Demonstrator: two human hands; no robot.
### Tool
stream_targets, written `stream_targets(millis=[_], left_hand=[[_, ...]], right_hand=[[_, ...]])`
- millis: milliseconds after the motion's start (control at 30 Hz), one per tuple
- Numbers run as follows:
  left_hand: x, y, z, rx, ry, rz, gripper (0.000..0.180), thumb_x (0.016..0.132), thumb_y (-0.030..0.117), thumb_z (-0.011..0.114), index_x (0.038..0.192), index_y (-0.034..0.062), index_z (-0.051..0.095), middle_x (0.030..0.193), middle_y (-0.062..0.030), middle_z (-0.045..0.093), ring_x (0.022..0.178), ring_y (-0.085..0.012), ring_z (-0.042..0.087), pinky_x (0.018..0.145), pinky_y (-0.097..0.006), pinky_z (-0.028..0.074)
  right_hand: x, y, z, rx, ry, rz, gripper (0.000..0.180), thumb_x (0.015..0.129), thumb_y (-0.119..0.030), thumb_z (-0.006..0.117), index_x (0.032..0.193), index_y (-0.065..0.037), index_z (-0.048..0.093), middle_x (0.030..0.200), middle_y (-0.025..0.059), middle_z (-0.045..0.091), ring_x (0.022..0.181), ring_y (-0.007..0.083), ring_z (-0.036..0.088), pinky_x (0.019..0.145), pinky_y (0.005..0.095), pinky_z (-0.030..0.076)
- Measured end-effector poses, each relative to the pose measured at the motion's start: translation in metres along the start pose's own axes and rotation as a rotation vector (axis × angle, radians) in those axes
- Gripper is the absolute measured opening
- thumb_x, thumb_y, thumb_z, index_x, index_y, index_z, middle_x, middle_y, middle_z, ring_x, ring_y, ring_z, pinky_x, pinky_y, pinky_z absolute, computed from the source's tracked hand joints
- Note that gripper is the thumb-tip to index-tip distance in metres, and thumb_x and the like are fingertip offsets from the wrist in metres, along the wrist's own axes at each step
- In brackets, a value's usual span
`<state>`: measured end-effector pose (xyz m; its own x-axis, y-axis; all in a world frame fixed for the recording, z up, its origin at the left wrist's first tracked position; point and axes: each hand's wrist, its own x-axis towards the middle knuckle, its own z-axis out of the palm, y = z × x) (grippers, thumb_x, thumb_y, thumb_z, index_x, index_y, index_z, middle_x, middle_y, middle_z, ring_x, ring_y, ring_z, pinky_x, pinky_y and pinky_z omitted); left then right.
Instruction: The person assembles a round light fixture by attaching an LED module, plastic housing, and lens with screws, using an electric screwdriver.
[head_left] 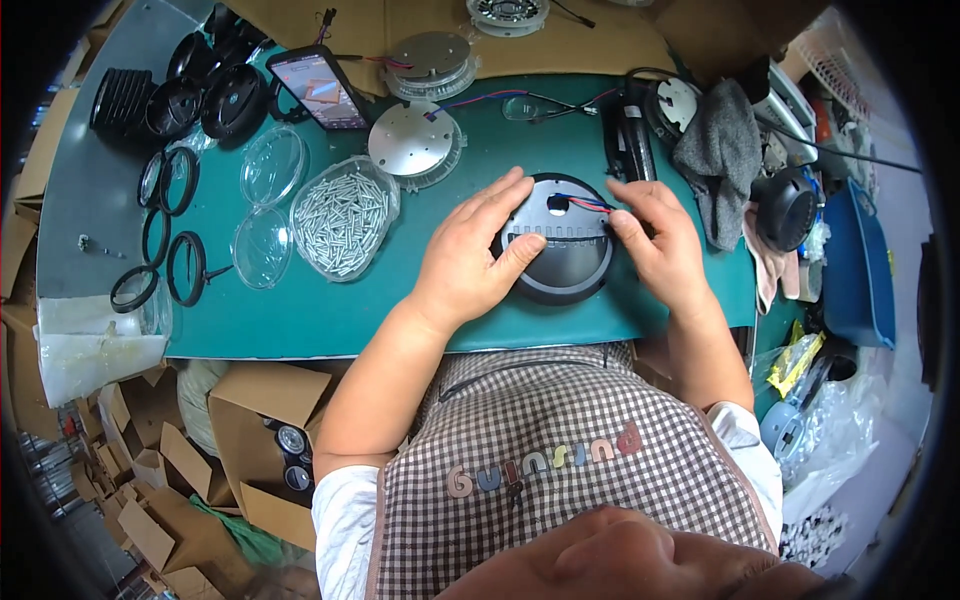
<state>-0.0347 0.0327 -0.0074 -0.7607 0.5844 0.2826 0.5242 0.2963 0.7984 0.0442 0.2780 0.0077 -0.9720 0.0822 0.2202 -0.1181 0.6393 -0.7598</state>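
A round black lamp housing [562, 270] lies on the green table mat close in front of me. Its upper part bears a grey plate with a dark hole, and red and blue wires [586, 203] come out there towards the right. My left hand [472, 250] grips the left rim, its thumb resting on top and its fingers along the far left edge. On the other side my right hand [655, 245] curls at the right rim, thumb by the wire ends; whether it also pinches the wires is hard to make out.
Left of my hands stand a clear tub of screws [345, 220], clear covers [262, 245] and black rings [185, 268]. Silver discs [410, 138] and a phone [318, 88] lie beyond. To the right are a grey cloth [722, 150], a black cylinder [634, 140] and a blue bin [858, 265].
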Motion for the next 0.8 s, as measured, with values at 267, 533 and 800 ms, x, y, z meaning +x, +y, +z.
stream_targets(millis=[267,533,800], left_hand=[[-0.007,0.006,-0.038,0.113,0.231,0.078,0.045,0.088,0.03,0.073,0.125,0.0058,0.066,0.129,-0.0174,0.065,0.118,-0.0346,0.061,0.101,-0.043,0.047],[-0.044,-0.033,-0.112,0.655,0.384,-0.213,0.033,0.082,0.024,0.075,0.108,0.0043,0.072,0.109,-0.0157,0.07,0.102,-0.0359,0.064,0.088,-0.044,0.052],[-0.049,-0.068,-0.112,0.798,0.207,-0.347,0.022,0.08,0.024,0.076,0.095,0.0083,0.073,0.095,-0.0116,0.068,0.096,-0.0335,0.063,0.084,-0.047,0.05]], right_hand=[[0.014,-0.026,-0.003,-0.059,0.089,-0.122,0.037,0.087,-0.019,0.073,0.121,-0.005,0.069,0.11,0.0135,0.065,0.091,0.0233,0.062,0.08,0.0327,0.052],[0.076,-0.104,0.055,-0.163,-0.254,-0.529,0.036,0.083,-0.026,0.074,0.114,-0.008,0.071,0.106,0.0134,0.067,0.097,0.0327,0.066,0.084,0.0427,0.054],[0.128,-0.135,0.15,-0.561,-0.664,-0.504,0.031,0.084,-0.025,0.071,0.111,-0.009,0.07,0.106,0.0135,0.067,0.102,0.0338,0.065,0.086,0.0446,0.054]])
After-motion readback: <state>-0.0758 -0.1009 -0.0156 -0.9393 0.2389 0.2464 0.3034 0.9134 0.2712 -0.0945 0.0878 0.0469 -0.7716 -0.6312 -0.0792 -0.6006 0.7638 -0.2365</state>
